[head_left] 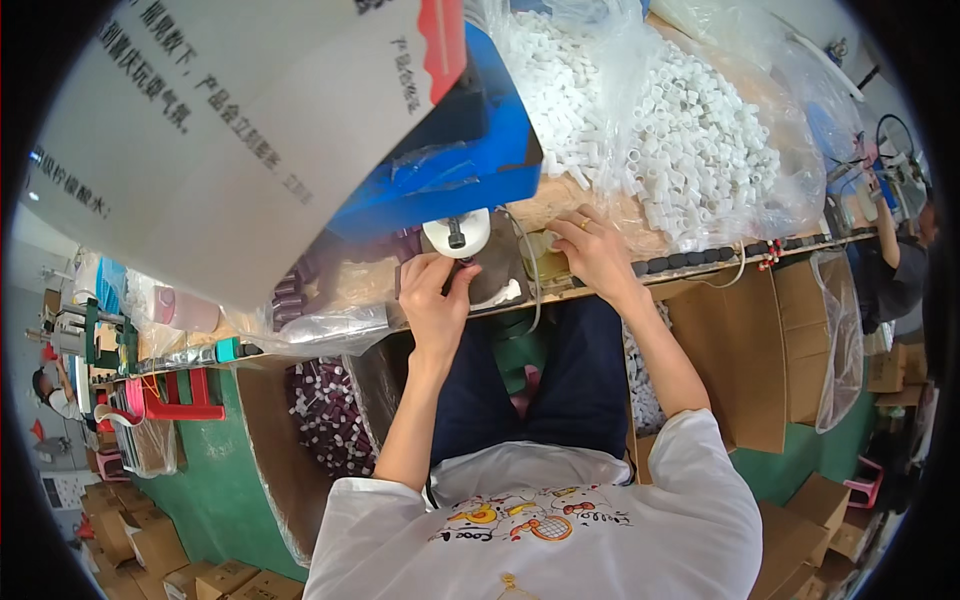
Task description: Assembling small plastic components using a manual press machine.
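Observation:
My left hand (435, 297) is closed in a pinch just below the white round head (457, 235) of a blue bench machine (505, 140). A small dark purple tube shows at its fingertips, mostly covered by the fingers and the head. To the right, my right hand (597, 252) has its fingers bent down over a yellowish shallow dish (547, 262) at the bench edge. Whatever its fingertips hold is hidden. Beyond it lies a big heap of small white plastic caps (690, 140) on clear plastic sheeting.
Purple tubes (290, 297) lie on the bench left of the machine. Below stands a carton of purple tubes with white tops (330, 410). A large printed white sheet (230, 130) hangs close at upper left. A cable (538, 290) loops off the edge. A co-worker (888, 260) is far right.

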Available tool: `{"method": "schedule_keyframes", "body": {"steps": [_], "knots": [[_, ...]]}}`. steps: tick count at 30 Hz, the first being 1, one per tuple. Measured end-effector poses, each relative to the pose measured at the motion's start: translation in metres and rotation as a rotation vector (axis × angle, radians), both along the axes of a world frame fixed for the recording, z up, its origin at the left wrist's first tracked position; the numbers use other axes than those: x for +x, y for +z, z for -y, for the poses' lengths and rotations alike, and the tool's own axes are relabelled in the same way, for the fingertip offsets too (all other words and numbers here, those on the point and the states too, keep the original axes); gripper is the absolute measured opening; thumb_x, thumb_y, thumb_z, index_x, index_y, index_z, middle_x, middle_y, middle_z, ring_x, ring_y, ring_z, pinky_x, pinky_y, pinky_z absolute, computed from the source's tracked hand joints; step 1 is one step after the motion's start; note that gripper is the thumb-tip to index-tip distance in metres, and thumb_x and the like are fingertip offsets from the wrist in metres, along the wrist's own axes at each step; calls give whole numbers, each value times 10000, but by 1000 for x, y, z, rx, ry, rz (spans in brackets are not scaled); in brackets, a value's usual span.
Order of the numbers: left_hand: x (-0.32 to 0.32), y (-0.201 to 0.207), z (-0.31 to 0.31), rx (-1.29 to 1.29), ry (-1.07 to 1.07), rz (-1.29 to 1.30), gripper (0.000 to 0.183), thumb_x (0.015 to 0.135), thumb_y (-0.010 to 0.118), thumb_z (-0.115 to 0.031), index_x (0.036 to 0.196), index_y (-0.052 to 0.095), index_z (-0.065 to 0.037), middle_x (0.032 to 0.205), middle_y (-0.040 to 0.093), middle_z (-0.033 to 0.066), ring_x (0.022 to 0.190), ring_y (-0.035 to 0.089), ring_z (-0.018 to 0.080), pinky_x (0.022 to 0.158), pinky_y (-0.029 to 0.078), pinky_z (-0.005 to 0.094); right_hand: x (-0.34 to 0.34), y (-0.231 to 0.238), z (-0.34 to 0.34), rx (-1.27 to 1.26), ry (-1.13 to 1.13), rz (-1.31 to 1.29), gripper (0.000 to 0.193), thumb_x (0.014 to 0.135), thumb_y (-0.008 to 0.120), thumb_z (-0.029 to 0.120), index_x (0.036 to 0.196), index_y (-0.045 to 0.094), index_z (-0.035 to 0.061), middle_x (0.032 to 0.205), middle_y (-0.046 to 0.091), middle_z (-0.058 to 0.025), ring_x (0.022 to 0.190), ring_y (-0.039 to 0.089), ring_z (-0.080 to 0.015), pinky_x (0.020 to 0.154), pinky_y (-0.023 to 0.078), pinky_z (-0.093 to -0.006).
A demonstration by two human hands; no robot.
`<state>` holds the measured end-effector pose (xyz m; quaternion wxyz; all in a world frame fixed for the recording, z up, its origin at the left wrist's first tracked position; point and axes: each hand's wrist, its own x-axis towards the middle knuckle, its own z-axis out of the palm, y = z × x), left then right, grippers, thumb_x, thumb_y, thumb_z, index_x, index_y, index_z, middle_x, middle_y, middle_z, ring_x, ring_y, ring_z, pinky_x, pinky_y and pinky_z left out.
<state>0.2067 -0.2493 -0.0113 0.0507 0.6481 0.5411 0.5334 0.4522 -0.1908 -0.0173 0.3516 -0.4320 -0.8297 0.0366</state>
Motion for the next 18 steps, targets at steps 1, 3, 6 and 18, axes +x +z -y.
{"method": "schedule_keyframes", "body": {"steps": [1, 3, 6, 18], "knots": [[1, 1, 1, -31, 34, 14, 257, 680, 856, -43, 911, 745, -29, 803, 663, 99, 816, 608, 292, 710, 480, 408, -9, 10, 0, 1, 8, -3, 199, 807, 740, 23, 1006, 745, 22, 1005, 720, -115, 890, 695, -256, 766, 537, -347], [2, 4, 3, -39, 67, 28, 290, 653, 876, -60, 904, 736, -26, 803, 639, 85, 820, 588, 278, 714, 472, 406, -30, 36, 14, -176, -19, -404, 182, 788, 750, 0, 969, 747, 1, 994, 735, -114, 933, 703, -257, 761, 545, -347], [13, 3, 4, -93, 160, 131, 293, 650, 877, -57, 899, 726, -23, 815, 634, 89, 818, 588, 264, 723, 465, 403, -73, 44, 25, -273, 153, -770, 182, 782, 723, -25, 960, 753, 0, 946, 745, -112, 963, 677, -270, 808, 535, -345], [9, -4, 4, -7, 162, -57, 219, 684, 830, -29, 874, 725, 3, 857, 686, 103, 841, 626, 281, 768, 487, 382, -92, 38, 19, 154, 383, -285, 363, 728, 689, -46, 1079, 724, 37, 1065, 724, -93, 1057, 671, -292, 851, 562, -376]]}}
